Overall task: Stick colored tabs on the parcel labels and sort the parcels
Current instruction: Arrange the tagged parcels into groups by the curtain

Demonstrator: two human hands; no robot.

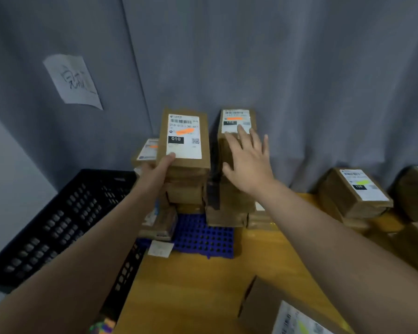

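Two tall stacks of brown cardboard parcels stand on a blue perforated mat [203, 239] against the grey curtain. My left hand [158, 168] grips the near left corner of the top parcel [203, 138] of the left stack, thumb on its white label, which carries an orange tab [185, 130]. My right hand [247, 160] lies with straight, spread fingers on the top parcel [225, 150] of the right stack, fingertips on its orange-tabbed label [235, 120]. A lower third stack [147, 150] behind the left one also shows an orange mark.
A black perforated crate [58, 225] sits at the left beside the wooden table [191, 285]. Parcels with yellow-green tabs [357, 191] are stacked at the right. Another parcel [287, 314] lies at the near edge. A paper sign [73, 80] hangs on the curtain.
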